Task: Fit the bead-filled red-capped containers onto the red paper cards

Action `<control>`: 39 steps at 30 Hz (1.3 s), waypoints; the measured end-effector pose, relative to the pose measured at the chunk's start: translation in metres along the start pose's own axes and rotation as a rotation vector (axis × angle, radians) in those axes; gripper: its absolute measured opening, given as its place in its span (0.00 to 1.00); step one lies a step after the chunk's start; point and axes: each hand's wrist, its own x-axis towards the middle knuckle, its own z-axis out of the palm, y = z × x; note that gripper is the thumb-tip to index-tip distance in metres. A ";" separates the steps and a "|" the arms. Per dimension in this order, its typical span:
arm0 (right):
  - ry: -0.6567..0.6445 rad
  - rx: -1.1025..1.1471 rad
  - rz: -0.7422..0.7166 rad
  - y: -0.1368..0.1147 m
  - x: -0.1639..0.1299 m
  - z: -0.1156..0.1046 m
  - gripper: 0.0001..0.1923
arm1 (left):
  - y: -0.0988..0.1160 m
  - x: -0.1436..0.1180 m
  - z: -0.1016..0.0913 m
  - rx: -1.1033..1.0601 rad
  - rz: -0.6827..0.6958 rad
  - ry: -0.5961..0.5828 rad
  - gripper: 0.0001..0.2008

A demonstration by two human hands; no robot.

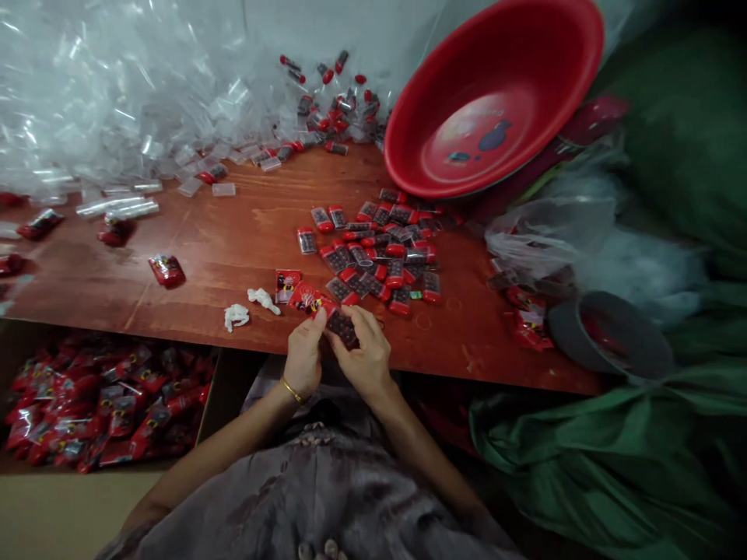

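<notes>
**Both hands on one small case at the table's near edge**

Going left to right from my feed: under the table's left end sits a cardboard box (35,498) already heaped with red wrapped packets (105,404), which I judge to be finished output. On the wooden table (233,233) above, a big drift of clear plastic cases (117,101) fills the far left, with a lone red packet (166,270) and two white crumpled scraps (250,306) nearer me.

At the near edge, my left hand (303,359) pinches a red wrapper (306,298) between thumb and forefinger, fingers closed on it. My right hand (366,354) is curled shut around a small dark case (344,327), the two hands touching over it.

Just beyond lies a pile of filled cases with red caps (379,253), seemingly waiting for wrapping; more sit farther back (338,109). A red basin (496,93) leans at the far right, above plastic bags (560,233).

By my reckoning plenty is done, yet a good pile remains.
</notes>
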 end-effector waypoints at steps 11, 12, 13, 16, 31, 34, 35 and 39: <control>-0.093 0.498 0.361 -0.002 -0.001 0.002 0.18 | 0.019 0.007 -0.007 0.059 0.028 -0.109 0.14; -0.137 0.561 0.389 -0.002 -0.001 0.000 0.17 | 0.021 0.008 -0.006 0.037 0.028 -0.099 0.15; -0.182 0.615 0.416 -0.002 0.000 -0.002 0.15 | 0.022 0.007 -0.005 0.024 0.019 -0.102 0.16; -0.234 0.696 0.501 -0.001 0.001 -0.004 0.12 | 0.021 0.003 -0.005 0.038 -0.047 -0.180 0.18; -0.304 -0.425 -0.119 0.049 0.038 0.015 0.16 | 0.134 0.055 -0.101 -0.044 0.135 0.289 0.17; -0.304 -0.451 -0.155 0.060 0.023 0.009 0.18 | 0.126 0.059 -0.095 0.240 0.324 0.279 0.16; -0.281 -0.454 -0.158 0.062 0.017 0.007 0.19 | 0.117 0.060 -0.089 0.382 0.398 0.259 0.17; -0.166 -0.465 -0.147 0.064 0.001 -0.001 0.17 | 0.083 0.071 -0.064 1.315 0.684 0.065 0.20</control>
